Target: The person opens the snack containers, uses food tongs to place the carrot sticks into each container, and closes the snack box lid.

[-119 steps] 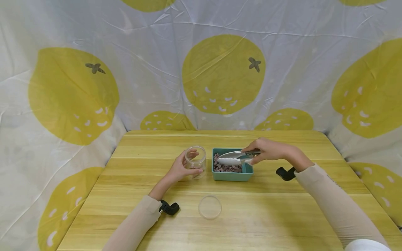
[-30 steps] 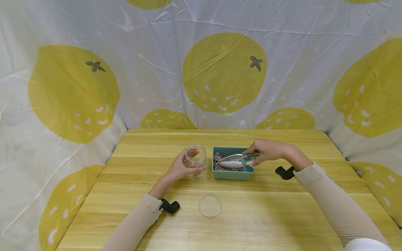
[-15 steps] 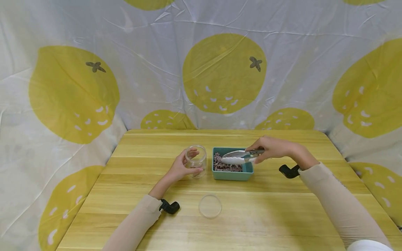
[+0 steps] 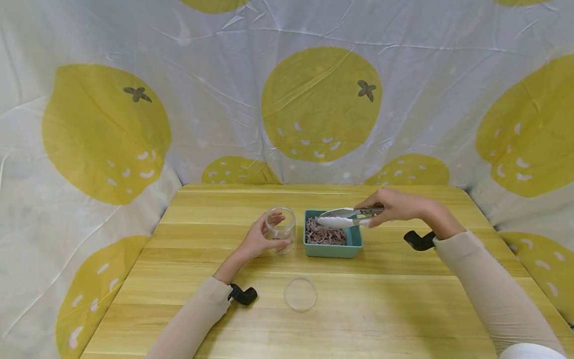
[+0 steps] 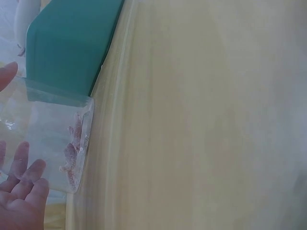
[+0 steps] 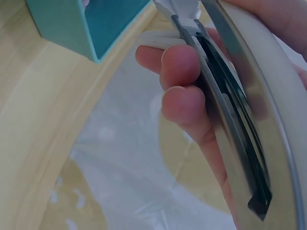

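Note:
My left hand (image 4: 257, 238) grips a clear jar (image 4: 283, 238), thumb in front and fingers around the far side. Some shredded pinkish-brown pieces (image 5: 72, 155) lie at the jar's bottom in the left wrist view. To the jar's right stands a teal box (image 4: 334, 251), part filled with the same shredded pieces (image 4: 324, 238). My right hand (image 4: 389, 205) holds metal tongs (image 4: 336, 222) with white scalloped heads. The heads hover over the box, pointing left, and the two arms sit close together. In the right wrist view, fingertips (image 6: 182, 103) press one arm of the tongs.
A round clear lid (image 4: 300, 294) lies on the wooden table (image 4: 381, 309) in front of the jar and box. Black wrist cameras (image 4: 243, 295) stick out from both sleeves. A lemon-print cloth (image 4: 215, 109) hangs behind and at both sides of the table.
The tongs have risen out of the shredded pieces and shifted back and right with my right hand, uncovering more of the heap. My left hand and the jar have kept their place.

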Demonstrator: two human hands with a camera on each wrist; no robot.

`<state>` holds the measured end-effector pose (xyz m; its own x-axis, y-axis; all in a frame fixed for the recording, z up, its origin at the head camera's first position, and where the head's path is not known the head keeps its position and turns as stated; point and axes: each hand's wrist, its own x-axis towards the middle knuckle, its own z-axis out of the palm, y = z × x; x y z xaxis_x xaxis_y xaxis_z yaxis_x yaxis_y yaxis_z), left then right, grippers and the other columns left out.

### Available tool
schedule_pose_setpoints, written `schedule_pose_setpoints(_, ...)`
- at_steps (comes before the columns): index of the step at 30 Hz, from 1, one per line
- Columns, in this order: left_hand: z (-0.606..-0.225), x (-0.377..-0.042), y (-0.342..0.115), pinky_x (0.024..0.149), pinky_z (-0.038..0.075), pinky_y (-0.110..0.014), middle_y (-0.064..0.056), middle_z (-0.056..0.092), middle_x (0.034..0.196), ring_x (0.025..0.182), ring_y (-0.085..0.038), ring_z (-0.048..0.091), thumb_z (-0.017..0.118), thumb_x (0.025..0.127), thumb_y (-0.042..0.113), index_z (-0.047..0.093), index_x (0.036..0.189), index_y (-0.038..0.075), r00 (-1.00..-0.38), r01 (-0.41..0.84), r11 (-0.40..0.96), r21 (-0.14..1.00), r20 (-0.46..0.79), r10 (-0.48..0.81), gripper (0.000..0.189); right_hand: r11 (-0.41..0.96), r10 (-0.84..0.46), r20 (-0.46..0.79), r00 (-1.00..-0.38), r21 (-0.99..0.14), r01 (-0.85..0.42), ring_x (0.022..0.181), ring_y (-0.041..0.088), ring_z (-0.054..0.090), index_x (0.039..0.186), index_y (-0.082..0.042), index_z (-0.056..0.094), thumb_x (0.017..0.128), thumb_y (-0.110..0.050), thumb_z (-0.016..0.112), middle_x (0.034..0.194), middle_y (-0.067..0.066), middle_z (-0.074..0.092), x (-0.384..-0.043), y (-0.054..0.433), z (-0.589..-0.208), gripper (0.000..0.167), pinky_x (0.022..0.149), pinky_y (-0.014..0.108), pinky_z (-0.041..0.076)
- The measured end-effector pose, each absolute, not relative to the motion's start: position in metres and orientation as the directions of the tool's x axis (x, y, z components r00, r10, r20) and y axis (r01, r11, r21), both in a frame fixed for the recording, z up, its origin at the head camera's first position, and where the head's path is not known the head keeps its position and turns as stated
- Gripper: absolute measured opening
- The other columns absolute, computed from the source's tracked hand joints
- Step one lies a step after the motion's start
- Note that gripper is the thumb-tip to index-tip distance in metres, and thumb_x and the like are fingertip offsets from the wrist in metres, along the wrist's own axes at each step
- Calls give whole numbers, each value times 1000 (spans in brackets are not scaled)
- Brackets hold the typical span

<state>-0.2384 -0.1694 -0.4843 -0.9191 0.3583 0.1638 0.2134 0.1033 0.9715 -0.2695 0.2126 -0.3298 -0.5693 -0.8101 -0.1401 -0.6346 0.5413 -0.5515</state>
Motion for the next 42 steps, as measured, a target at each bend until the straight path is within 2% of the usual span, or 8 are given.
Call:
schedule_pose_setpoints(8,-483,-239,-169,113,29,-56,-26,44,147,140,-36,37,81,80,-5,37,147,-3,-920,206,95,974,160,358,80,505,-827,-96,-554,-560,-657,70,11,58,131,8,61,91,-23,76,103,4,71,-268,211,-311,53,63,27,48)
schedule_pose_setpoints(20,-483,-239,-169,114,27,-56,-27,45,146,141,-37,37,81,80,-5,38,146,-4,-922,207,104,973,158,354,79,495,-836,-98,-539,-556,-667,62,9,49,136,5,58,91,-23,75,90,-3,69,-276,199,-292,55,59,25,43)
schedule_pose_setpoints(23,-482,-238,-169,115,27,-55,-26,45,146,140,-36,38,81,79,-5,39,145,-3,-923,205,109,973,155,352,79,487,-843,-97,-529,-557,-673,58,6,40,137,3,58,92,-23,75,74,-7,58,-278,192,-286,55,57,26,37)
schedule_pose_setpoints(27,-482,-238,-169,115,26,-55,-28,45,145,140,-36,38,82,79,-4,39,145,-3,-924,203,107,973,154,351,79,482,-850,-99,-518,-545,-686,57,7,31,138,0,58,92,-24,75,66,-5,45,-280,181,-281,54,57,28,34)
schedule_pose_setpoints(35,-484,-239,-171,115,28,-51,-26,45,146,140,-37,38,81,78,-8,39,146,-2,-922,195,76,978,157,353,80,464,-866,-104,-489,-532,-708,55,8,32,138,-2,59,92,-24,75,73,-4,58,-285,154,-280,53,57,28,35)
schedule_pose_setpoints(38,-484,-239,-171,116,26,-53,-27,44,146,141,-38,37,79,79,-10,38,148,-1,-918,206,76,976,166,359,81,450,-875,-102,-473,-530,-718,57,8,41,137,-1,60,92,-25,75,85,-5,67,-287,144,-280,53,59,28,38)
schedule_pose_setpoints(42,-482,-239,-171,116,23,-55,-30,41,147,141,-41,34,78,80,-11,36,149,-1,-916,203,78,976,162,366,82,448,-881,-111,-461,-513,-733,63,11,51,136,-2,61,90,-26,76,93,-4,70,-287,132,-280,54,61,29,42)
